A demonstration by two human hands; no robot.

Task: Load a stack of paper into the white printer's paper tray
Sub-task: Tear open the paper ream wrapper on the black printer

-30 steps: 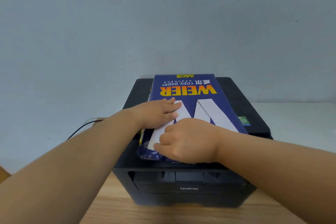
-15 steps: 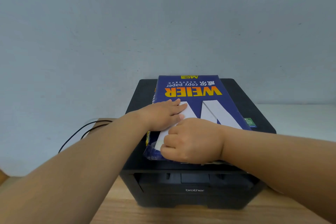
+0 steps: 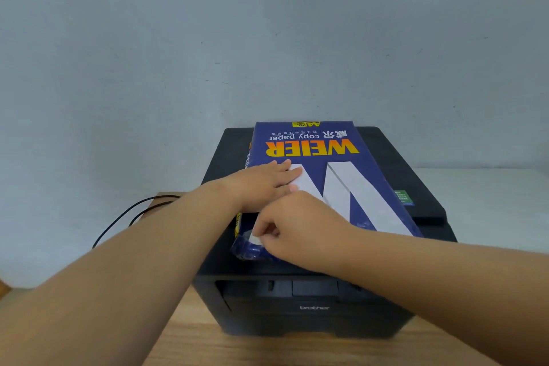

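Note:
A blue ream of copy paper point(image 3: 315, 151) with orange "WEIER" lettering lies flat on top of a black printer point(image 3: 297, 303). My left hand point(image 3: 264, 184) rests flat on the ream's left part, fingers together. My right hand point(image 3: 297, 226) is at the ream's near left corner, where the wrapper point(image 3: 246, 249) is crumpled. Its thumb and fingers pinch the wrapper there, and a bit of white shows between them. The printer's front tray is shut. No white printer is in view.
The printer stands on a wooden table point(image 3: 190, 345) against a pale blue-grey wall. Black cables point(image 3: 124, 217) loop off the table's left side behind my left arm. A white surface point(image 3: 487, 202) lies to the right of the printer.
My right hand has gone from a closed fist pressing on the near end to pinching the wrapper at the corner. My left hand stays flat on the ream.

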